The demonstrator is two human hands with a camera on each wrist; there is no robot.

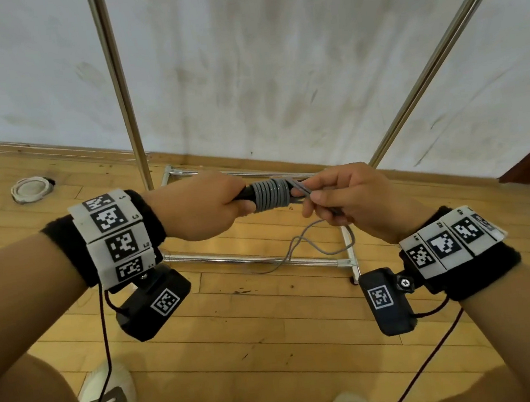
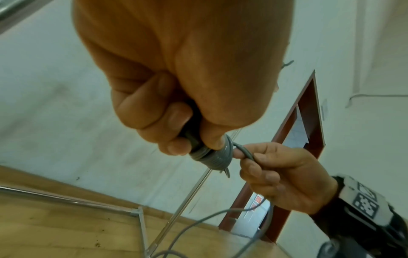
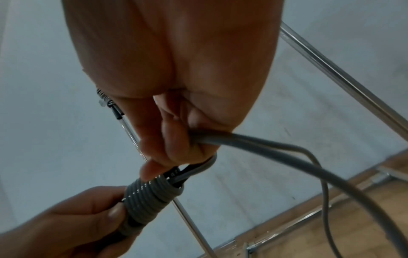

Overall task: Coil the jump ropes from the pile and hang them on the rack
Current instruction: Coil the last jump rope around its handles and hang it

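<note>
Wooden plank floor (image 1: pixel 272 347) against a scuffed white wall (image 1: pixel 274 52); chrome rack (image 1: pixel 121 94) uprights and base bars at 12 o'clock. Item: grey jump rope (image 1: pixel 271 194), tightly coiled round its black handle (image 1: pixel 244 194), held mid-air between my hands above the rack base. My left hand (image 1: pixel 199 207) grips the handle, fingers curled round it. My right hand (image 1: pixel 351 196), at 3 o'clock of the coil, pinches the free cord; slack loops hang toward the floor. White ring-shaped object (image 1: pixel 31 188) on the floor at 10 o'clock.
</note>
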